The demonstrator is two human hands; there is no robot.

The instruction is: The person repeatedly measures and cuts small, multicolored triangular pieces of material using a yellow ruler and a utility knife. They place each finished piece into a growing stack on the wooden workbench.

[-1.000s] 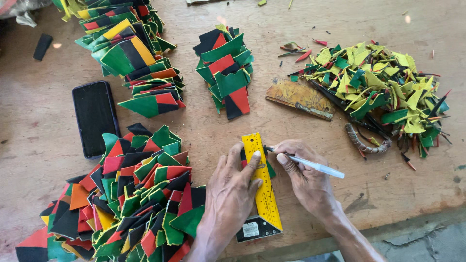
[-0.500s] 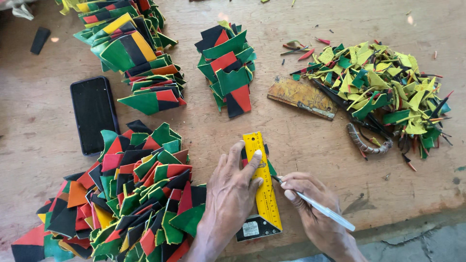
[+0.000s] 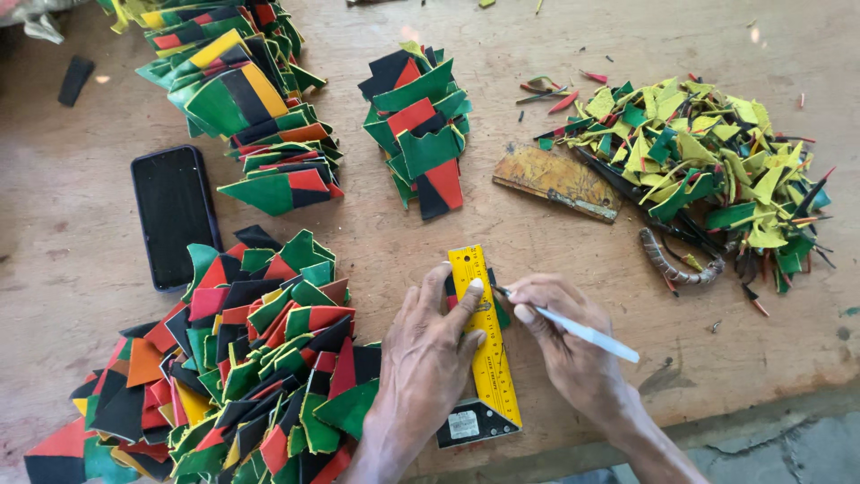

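The dark piece [image 3: 498, 309] under the yellow ruler [image 3: 484, 341] is mostly covered (probably green-edged). The lower-left pile [image 3: 224, 376] runs off the frame's bottom edge; the pen [image 3: 573, 324] tip is too small to read.

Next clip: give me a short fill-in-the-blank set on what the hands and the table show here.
1. The left hand presses flat on a ruler whose colour is ____.
2. The right hand holds a slim white ____ with its tip against the ruler's edge.
3. The dark phone lies screen-up to the ____ of the ruler.
4. The heap of small offcuts is mostly green and ____.

Missing words: yellow; pen; left; yellow
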